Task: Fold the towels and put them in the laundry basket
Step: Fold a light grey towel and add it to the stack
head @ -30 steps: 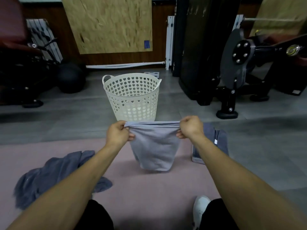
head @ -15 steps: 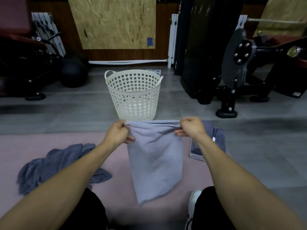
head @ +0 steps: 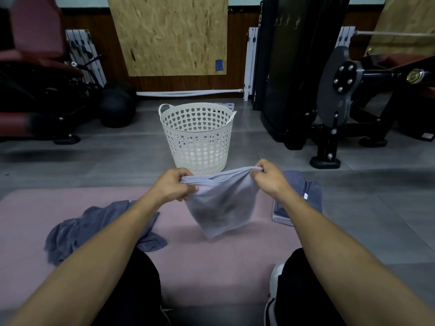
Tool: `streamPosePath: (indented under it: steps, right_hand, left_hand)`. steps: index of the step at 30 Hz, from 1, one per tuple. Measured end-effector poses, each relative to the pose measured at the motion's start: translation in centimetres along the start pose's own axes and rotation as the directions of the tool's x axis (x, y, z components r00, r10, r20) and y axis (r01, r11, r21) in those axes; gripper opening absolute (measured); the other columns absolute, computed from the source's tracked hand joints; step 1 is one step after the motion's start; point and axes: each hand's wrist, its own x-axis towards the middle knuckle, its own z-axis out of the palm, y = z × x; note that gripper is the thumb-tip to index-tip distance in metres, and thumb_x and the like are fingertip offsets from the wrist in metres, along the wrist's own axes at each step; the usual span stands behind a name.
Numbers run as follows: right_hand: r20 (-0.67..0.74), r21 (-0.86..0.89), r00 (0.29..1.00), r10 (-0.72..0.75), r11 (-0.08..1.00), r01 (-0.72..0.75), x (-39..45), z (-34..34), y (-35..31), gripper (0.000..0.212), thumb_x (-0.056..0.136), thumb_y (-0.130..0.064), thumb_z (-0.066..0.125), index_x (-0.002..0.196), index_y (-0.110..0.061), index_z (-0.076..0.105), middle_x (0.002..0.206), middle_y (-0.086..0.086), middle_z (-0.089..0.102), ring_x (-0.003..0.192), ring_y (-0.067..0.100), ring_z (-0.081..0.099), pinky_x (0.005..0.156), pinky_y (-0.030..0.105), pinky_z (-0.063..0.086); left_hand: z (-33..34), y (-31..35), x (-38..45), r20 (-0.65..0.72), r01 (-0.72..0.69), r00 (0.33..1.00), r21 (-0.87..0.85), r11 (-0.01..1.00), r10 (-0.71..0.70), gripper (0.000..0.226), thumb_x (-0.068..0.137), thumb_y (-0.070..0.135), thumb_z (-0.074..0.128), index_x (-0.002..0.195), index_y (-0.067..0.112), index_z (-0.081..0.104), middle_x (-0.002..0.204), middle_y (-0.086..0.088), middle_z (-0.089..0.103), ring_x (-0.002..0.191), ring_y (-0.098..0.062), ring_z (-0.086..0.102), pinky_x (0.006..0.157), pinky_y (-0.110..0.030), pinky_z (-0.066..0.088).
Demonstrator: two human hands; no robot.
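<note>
Fingers of the left hand and right hand curl tight, pinching the gray towel's top corners.

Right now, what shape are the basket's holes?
Heart-shaped cutouts across the cream laundry basket, clearest in the head view.

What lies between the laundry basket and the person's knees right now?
In the head view, the light towel, held up by the left hand and right hand, hangs there above the pink mat, in front of the basket.

towel: soft matt cloth | laundry basket: perforated cream plastic | mat: matt pink | board: rough chipwood
</note>
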Motion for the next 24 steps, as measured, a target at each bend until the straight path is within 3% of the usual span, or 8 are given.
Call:
streamPosePath:
  steps: [2, 6, 9, 13, 16, 19, 21, 24]
  right_hand:
    - [-0.039, 0.109, 0.999, 0.015, 0.994, -0.01, -0.3, -0.2, -0.4, 0.011, 0.083, -0.015, 0.05, 0.074, -0.015, 0.057, 0.077, 0.0, 0.06, 0.077, 0.018, 0.052, 0.061, 0.029, 0.038]
    - [-0.147, 0.26, 0.989, 0.011, 0.965, 0.028, -0.4, -0.3, -1.2, 0.011, 0.078, -0.015, 0.057, 0.069, -0.014, 0.063, 0.069, -0.006, 0.06, 0.072, 0.012, 0.053, 0.063, 0.027, 0.04]
    - [-0.092, 0.173, 0.995, 0.039, 0.985, -0.022, 0.6, 0.6, -0.7, 0.013, 0.081, -0.014, 0.054, 0.079, -0.006, 0.064, 0.074, -0.002, 0.06, 0.071, 0.014, 0.051, 0.059, 0.026, 0.038]
    - [0.045, -0.093, 0.992, 0.122, 0.989, -0.117, 3.1, 2.7, 1.2, 0.015, 0.08, -0.013, 0.049, 0.085, -0.006, 0.061, 0.087, 0.007, 0.064, 0.082, 0.027, 0.057, 0.061, 0.028, 0.041]
    - [0.064, -0.184, 0.985, 0.162, 0.972, -0.148, 5.2, 3.8, 2.2, 0.012, 0.081, -0.01, 0.049, 0.086, -0.007, 0.059, 0.093, 0.009, 0.065, 0.088, 0.03, 0.061, 0.071, 0.029, 0.048]
    - [-0.02, -0.076, 0.994, 0.106, 0.991, -0.108, 7.4, 4.2, 2.6, 0.01, 0.088, -0.009, 0.05, 0.087, -0.015, 0.057, 0.091, 0.006, 0.061, 0.089, 0.025, 0.057, 0.07, 0.024, 0.039]
    - [-0.108, 0.085, 0.992, 0.072, 0.994, -0.063, 8.5, 4.1, 2.2, 0.013, 0.089, -0.007, 0.047, 0.089, -0.016, 0.057, 0.09, 0.004, 0.062, 0.085, 0.021, 0.057, 0.068, 0.023, 0.038]
    - [-0.179, 0.17, 0.984, 0.027, 0.985, 0.004, 9.1, 3.9, 1.6, 0.013, 0.09, -0.008, 0.048, 0.09, -0.017, 0.057, 0.086, 0.002, 0.061, 0.078, 0.019, 0.056, 0.062, 0.023, 0.04]
  left_hand:
    - [-0.6, 0.6, -0.7, -0.032, -0.006, 0.999, 0.002, 1.0, 0.006, 0.012, 0.081, 0.016, 0.074, 0.081, 0.007, 0.067, 0.052, 0.0, 0.055, 0.042, -0.012, 0.048, 0.042, -0.018, 0.038]
    - [-1.2, 0.8, -0.7, -0.117, 0.01, 0.993, -0.198, 0.98, -0.034, 0.018, 0.083, 0.02, 0.071, 0.072, 0.011, 0.06, 0.043, 0.014, 0.04, 0.04, -0.004, 0.033, 0.039, -0.018, 0.026]
    - [-0.4, -0.3, 0.7, -0.128, 0.055, 0.989, -0.11, 0.992, -0.069, 0.019, 0.085, 0.022, 0.071, 0.071, 0.014, 0.06, 0.048, 0.012, 0.046, 0.043, -0.004, 0.039, 0.04, -0.015, 0.03]
    - [1.2, -2.8, 4.0, -0.086, 0.165, 0.984, 0.069, 0.984, -0.159, 0.019, 0.087, 0.021, 0.07, 0.075, 0.013, 0.058, 0.06, -0.004, 0.058, 0.051, -0.015, 0.057, 0.041, -0.018, 0.041]
    - [2.0, -3.8, 6.8, -0.098, 0.21, 0.974, 0.031, 0.977, -0.206, 0.019, 0.088, 0.009, 0.069, 0.074, 0.012, 0.056, 0.066, -0.013, 0.062, 0.056, -0.023, 0.063, 0.055, -0.033, 0.057]
    - [2.1, -3.8, 9.2, -0.244, 0.081, 0.966, -0.017, 0.997, -0.083, 0.021, 0.085, 0.0, 0.065, 0.072, 0.015, 0.058, 0.077, -0.013, 0.066, 0.065, -0.023, 0.064, 0.07, -0.035, 0.059]
    - [1.9, -2.9, 10.0, -0.353, -0.046, 0.934, 0.045, 0.998, 0.059, 0.018, 0.084, 0.0, 0.063, 0.078, 0.016, 0.059, 0.077, -0.005, 0.065, 0.068, -0.016, 0.059, 0.065, -0.021, 0.05]
    - [1.6, -2.4, 10.5, -0.416, -0.148, 0.891, 0.11, 0.983, 0.181, 0.016, 0.085, 0.002, 0.061, 0.087, 0.018, 0.062, 0.081, -0.003, 0.066, 0.074, -0.018, 0.059, 0.065, -0.024, 0.045]
